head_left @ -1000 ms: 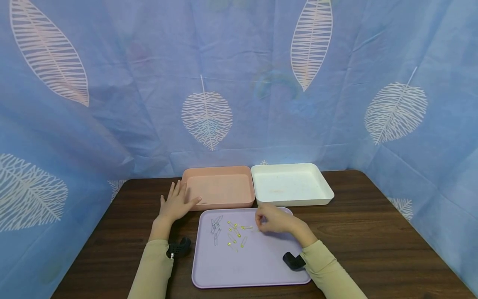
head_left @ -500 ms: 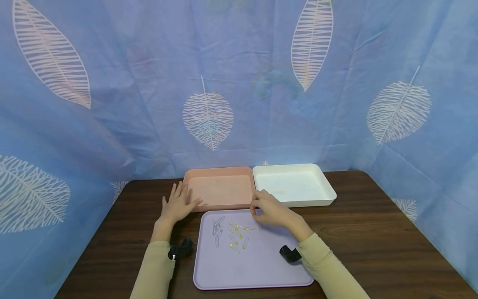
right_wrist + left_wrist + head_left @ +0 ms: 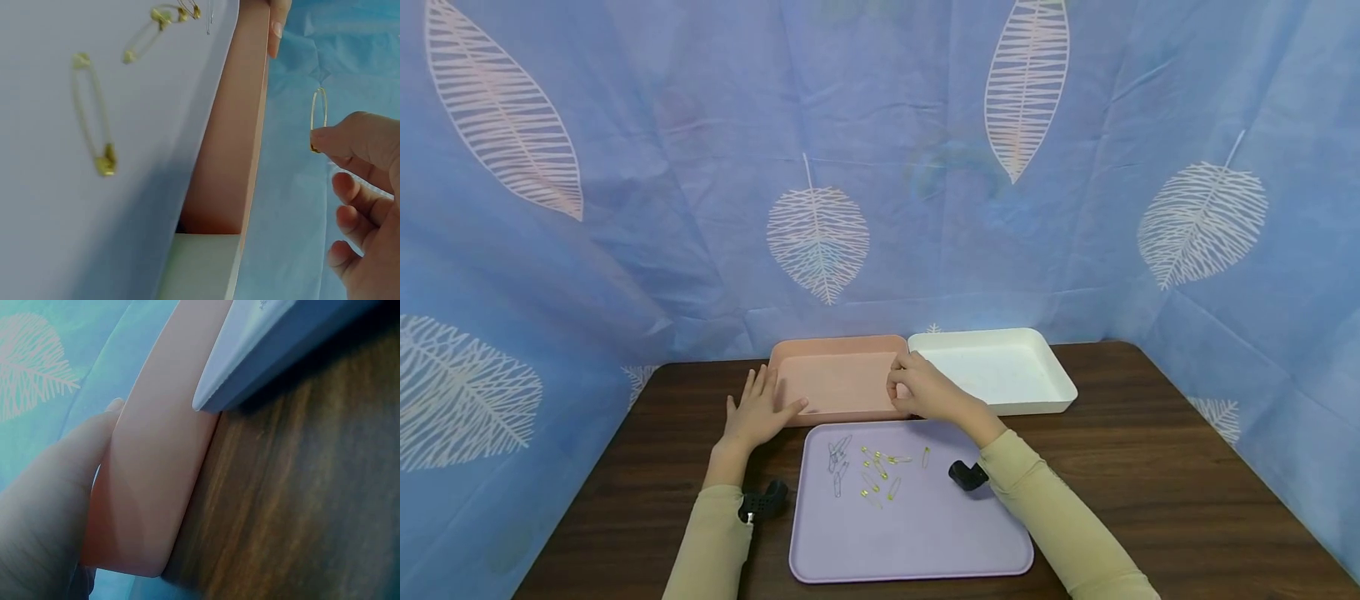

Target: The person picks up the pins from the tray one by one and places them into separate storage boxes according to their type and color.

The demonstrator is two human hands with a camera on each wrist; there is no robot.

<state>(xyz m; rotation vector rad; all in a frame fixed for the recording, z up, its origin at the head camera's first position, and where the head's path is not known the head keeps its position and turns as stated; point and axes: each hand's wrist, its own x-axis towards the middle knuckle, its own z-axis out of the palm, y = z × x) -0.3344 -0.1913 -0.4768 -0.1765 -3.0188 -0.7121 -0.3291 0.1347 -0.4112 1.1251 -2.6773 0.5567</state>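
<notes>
My right hand point(image 3: 928, 390) hovers over the right end of the pink tray point(image 3: 827, 379). Between thumb and forefinger it pinches a gold safety pin point(image 3: 319, 106), clasp end in the grip and the loop sticking up. My left hand point(image 3: 754, 419) rests at the pink tray's left front corner, fingers straight and spread, thumb on the rim. In front lies a lilac tray point(image 3: 917, 533) bearing several gold safety pins point(image 3: 880, 474) in a loose group. One gold safety pin point(image 3: 926, 457) lies apart to their right, and silver safety pins point(image 3: 838, 482) are clustered at the left.
A white tray point(image 3: 992, 371) stands right beside the pink one at the back. All the trays sit on a dark wooden table point(image 3: 1150, 467). A blue leaf-patterned cloth point(image 3: 715, 208) hangs close behind them.
My right hand has risen from the lilac tray and moved left and away to the pink tray, uncovering the lone gold safety pin. The left hand has stayed at the pink tray's corner.
</notes>
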